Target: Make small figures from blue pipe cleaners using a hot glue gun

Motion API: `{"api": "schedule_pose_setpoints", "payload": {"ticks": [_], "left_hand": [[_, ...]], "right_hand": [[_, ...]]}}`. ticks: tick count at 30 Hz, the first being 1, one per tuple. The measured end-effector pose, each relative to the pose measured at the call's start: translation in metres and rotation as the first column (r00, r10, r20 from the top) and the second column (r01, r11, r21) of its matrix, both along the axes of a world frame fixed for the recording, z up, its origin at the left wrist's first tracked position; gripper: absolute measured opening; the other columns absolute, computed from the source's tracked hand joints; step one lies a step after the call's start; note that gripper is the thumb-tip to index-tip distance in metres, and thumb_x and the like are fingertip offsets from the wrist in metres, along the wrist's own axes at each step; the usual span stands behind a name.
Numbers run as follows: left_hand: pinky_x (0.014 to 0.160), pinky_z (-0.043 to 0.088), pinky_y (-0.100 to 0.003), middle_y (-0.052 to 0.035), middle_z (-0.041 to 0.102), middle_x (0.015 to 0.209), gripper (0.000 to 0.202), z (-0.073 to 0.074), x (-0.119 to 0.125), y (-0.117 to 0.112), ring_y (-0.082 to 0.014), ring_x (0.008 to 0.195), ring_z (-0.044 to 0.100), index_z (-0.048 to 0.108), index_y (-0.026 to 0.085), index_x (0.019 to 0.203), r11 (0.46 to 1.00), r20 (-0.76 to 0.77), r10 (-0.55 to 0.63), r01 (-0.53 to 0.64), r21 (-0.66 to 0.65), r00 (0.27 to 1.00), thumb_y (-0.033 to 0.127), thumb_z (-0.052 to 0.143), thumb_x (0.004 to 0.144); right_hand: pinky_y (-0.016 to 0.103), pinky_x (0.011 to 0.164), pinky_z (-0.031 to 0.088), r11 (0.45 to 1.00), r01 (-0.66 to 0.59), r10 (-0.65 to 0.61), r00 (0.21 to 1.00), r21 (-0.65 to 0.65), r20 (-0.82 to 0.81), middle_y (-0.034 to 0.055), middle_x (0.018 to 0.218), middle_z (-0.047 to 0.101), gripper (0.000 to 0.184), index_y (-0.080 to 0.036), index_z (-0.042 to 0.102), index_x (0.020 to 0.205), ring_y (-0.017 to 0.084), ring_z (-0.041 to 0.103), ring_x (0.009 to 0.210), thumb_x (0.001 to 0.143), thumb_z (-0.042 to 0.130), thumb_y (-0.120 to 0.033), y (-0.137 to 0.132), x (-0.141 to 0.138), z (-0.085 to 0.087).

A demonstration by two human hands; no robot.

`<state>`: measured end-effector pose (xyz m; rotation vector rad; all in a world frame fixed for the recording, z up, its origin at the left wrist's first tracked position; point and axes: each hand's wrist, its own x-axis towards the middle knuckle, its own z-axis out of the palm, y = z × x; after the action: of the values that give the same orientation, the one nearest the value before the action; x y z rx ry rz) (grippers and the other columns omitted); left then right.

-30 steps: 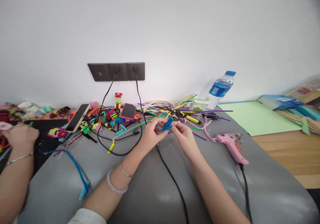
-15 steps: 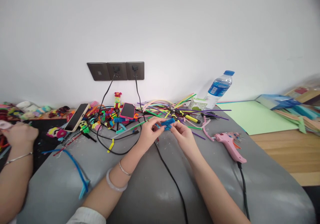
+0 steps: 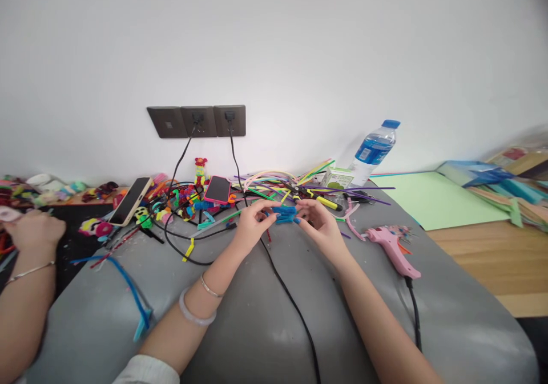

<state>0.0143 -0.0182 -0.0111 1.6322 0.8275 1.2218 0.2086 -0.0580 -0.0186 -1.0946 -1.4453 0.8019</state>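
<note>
Between my hands, above the grey table [image 3: 257, 327], is a small bundle of folded blue pipe cleaners [image 3: 284, 215]. My left hand [image 3: 253, 224] pinches its left end between thumb and fingers. On the other end, my right hand [image 3: 321, 227] closes with thumb and fingertips. Just behind my hands lie pliers with yellow and black handles [image 3: 329, 202] and a loose heap of coloured pipe cleaners [image 3: 269, 177]. A long blue pipe cleaner [image 3: 131, 284] rests on the table at the left.
A pink glue gun [image 3: 391, 248] lies at right, its cord running forward. Behind stand a water bottle [image 3: 371, 153] and a small box [image 3: 338, 177]. Phones [image 3: 217, 190] and pipe-cleaner figures [image 3: 200, 172] are at back left. Another person's hand [image 3: 36, 230] works at far left. A black cable [image 3: 295, 301] crosses the table.
My hands have turned the blue bundle so that it lies level with its folded strands facing me. My right hand has shifted slightly right, its fingers more curled.
</note>
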Motion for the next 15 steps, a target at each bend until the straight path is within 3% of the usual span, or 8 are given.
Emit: {"api": "schedule_pose_setpoints", "payload": {"ticks": [6, 15], "left_hand": [[0.063, 0.05, -0.022, -0.0074, 0.073, 0.095, 0.022, -0.003, -0.003, 0.005, -0.0162, 0.081, 0.065, 0.076, 0.018, 0.098, 1.0, 0.015, 0.021, -0.021, -0.017, 1.0, 0.02, 0.067, 0.078], [0.064, 0.05, -0.023, -0.0071, 0.072, 0.095, 0.023, -0.007, -0.003, 0.007, -0.0159, 0.081, 0.063, 0.076, 0.018, 0.099, 0.998, -0.001, 0.026, -0.026, -0.055, 1.0, 0.02, 0.066, 0.078]], "right_hand": [[0.041, 0.089, 0.049, 0.99, -0.119, 0.102, 0.974, 0.073, 0.202, 0.0082, 0.104, 0.067, 0.03, -0.024, 0.063, 0.107, 0.025, 0.063, 0.096, 0.084, 0.069, -0.041, 0.023, 0.009, 0.01], [0.039, 0.086, 0.049, 0.986, -0.104, 0.079, 0.98, 0.131, 0.184, 0.0077, 0.098, 0.068, 0.017, -0.023, 0.065, 0.1, 0.024, 0.062, 0.094, 0.087, 0.065, -0.034, 0.027, 0.002, 0.005]]}}
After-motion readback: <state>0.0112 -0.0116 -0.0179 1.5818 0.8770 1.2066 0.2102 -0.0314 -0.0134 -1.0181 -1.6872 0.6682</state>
